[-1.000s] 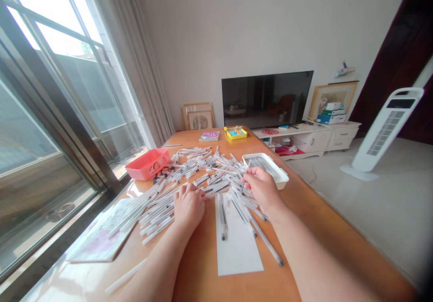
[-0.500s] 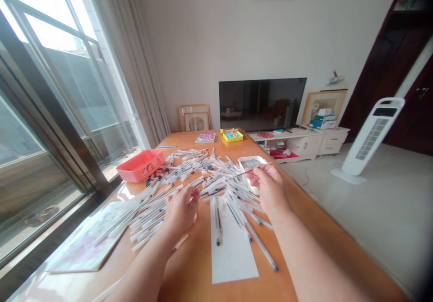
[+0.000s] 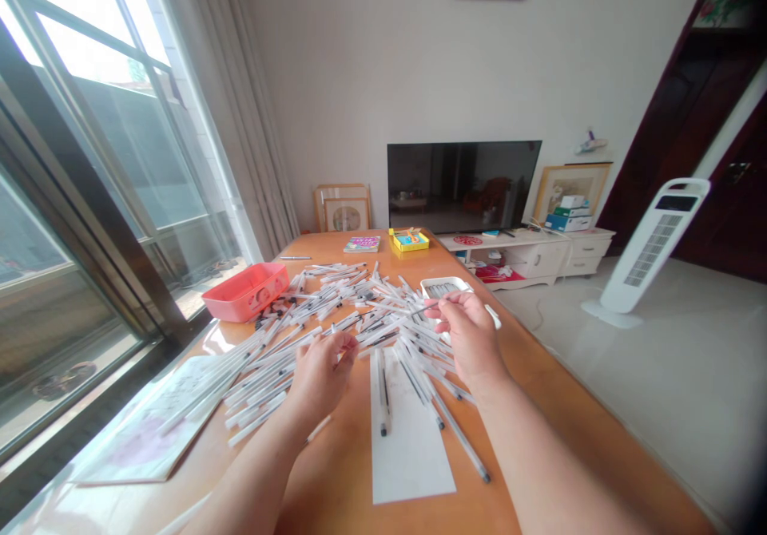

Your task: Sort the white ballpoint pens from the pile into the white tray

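My right hand (image 3: pixel 474 342) pinches a thin pen refill (image 3: pixel 427 308), its dark end pointing left over the pile. Fingers bent and pressed together, my left hand (image 3: pixel 323 371) hovers at the pile's near edge; what it holds, if anything, is hidden. Between and beyond the hands spreads a heap of clear-white pen barrels and pens (image 3: pixel 335 291), many with black ends. A white tray (image 3: pixel 427 289) with grey rods in it stands behind my right hand, partly covered by it. In front of me, pens rest on a white paper strip (image 3: pixel 411 463).
A coral plastic basket (image 3: pixel 231 305) stands on the table's left, near the window. A notebook (image 3: pixel 149 431) lies at the near left, barrels over its corner. At the far end are a yellow box (image 3: pixel 411 243) and a booklet (image 3: pixel 362 244). A tower fan (image 3: pixel 650 255) stands on the floor.
My right hand has shifted slightly left and down with the refill, uncovering more of the white tray's right end. My left hand has moved a little right. The view has shifted slightly.
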`<act>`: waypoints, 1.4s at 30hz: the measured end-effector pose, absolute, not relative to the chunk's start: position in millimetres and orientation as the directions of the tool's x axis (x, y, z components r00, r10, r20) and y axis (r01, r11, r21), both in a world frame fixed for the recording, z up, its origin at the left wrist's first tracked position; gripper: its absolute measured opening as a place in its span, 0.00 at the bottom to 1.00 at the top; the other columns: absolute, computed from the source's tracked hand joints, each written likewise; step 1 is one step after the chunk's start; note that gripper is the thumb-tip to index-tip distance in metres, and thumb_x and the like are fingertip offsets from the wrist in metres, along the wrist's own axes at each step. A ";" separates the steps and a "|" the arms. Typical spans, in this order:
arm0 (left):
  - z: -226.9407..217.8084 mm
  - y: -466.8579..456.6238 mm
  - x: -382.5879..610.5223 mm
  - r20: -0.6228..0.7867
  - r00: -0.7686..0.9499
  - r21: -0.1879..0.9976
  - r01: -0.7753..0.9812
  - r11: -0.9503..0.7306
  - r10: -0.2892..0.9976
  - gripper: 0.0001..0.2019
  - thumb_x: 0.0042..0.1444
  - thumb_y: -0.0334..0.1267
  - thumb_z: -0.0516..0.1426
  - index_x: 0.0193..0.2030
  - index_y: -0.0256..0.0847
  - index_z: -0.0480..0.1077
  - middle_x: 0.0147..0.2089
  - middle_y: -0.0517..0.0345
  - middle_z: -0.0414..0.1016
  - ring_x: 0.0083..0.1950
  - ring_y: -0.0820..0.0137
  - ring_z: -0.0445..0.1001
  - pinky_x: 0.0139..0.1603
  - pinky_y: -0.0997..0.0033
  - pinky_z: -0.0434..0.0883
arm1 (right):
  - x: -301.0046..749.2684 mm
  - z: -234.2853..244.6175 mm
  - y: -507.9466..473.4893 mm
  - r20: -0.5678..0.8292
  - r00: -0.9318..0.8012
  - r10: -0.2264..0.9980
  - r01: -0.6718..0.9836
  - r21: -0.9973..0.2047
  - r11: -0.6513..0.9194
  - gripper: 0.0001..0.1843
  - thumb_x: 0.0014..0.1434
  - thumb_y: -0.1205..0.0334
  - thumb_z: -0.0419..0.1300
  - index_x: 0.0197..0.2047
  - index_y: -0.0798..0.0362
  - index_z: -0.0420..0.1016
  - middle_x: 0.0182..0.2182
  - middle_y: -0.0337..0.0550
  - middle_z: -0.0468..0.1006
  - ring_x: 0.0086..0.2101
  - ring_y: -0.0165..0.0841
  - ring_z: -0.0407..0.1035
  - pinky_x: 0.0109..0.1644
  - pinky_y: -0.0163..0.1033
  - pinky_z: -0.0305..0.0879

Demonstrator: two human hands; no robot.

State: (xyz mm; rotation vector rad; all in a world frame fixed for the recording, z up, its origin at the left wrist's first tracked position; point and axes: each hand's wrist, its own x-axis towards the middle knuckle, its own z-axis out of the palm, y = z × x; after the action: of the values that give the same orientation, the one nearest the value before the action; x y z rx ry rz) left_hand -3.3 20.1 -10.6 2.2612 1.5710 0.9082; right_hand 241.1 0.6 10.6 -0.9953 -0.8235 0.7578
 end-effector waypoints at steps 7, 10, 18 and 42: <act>-7.2 13.7 2.9 0.385 0.171 0.725 0.551 -0.412 0.907 0.04 0.53 0.41 0.61 0.29 0.47 0.75 0.31 0.55 0.78 0.36 0.61 0.74 0.40 0.66 0.66 | 233.1 6.2 -1.2 0.180 0.365 0.913 -0.134 -0.961 0.243 0.13 0.55 0.54 0.63 0.39 0.51 0.69 0.39 0.45 0.82 0.39 0.38 0.78 0.30 0.33 0.65; -3.6 9.1 6.0 0.363 0.135 0.807 0.450 -0.383 0.922 0.05 0.50 0.41 0.63 0.28 0.45 0.74 0.29 0.56 0.76 0.31 0.64 0.72 0.34 0.69 0.65 | 230.4 4.5 -2.1 0.134 0.297 0.945 -0.120 -0.977 0.176 0.16 0.55 0.54 0.63 0.44 0.52 0.72 0.38 0.46 0.82 0.41 0.39 0.78 0.29 0.33 0.65; -1.1 6.6 5.9 0.284 0.145 0.855 0.410 -0.318 0.948 0.05 0.49 0.41 0.63 0.28 0.44 0.74 0.28 0.56 0.76 0.29 0.66 0.72 0.32 0.70 0.64 | 227.7 4.9 -3.9 0.138 0.265 0.954 -0.140 -0.974 0.180 0.27 0.56 0.56 0.62 0.58 0.52 0.68 0.41 0.45 0.82 0.40 0.39 0.79 0.33 0.36 0.71; -6.0 12.5 -8.7 0.110 0.277 0.928 0.314 -0.198 0.955 0.19 0.61 0.53 0.57 0.42 0.37 0.75 0.35 0.53 0.79 0.30 0.71 0.67 0.32 0.71 0.61 | 217.5 -26.3 3.1 0.303 -0.173 0.937 0.851 -0.433 0.297 0.15 0.63 0.62 0.55 0.45 0.42 0.83 0.40 0.42 0.78 0.45 0.37 0.72 0.46 0.39 0.62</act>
State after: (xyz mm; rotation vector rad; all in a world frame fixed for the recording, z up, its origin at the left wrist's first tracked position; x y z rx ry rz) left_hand -8.7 12.5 -6.0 1.6910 1.1725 0.9408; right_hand 217.5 3.1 -26.3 -1.5889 -2.0601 0.2225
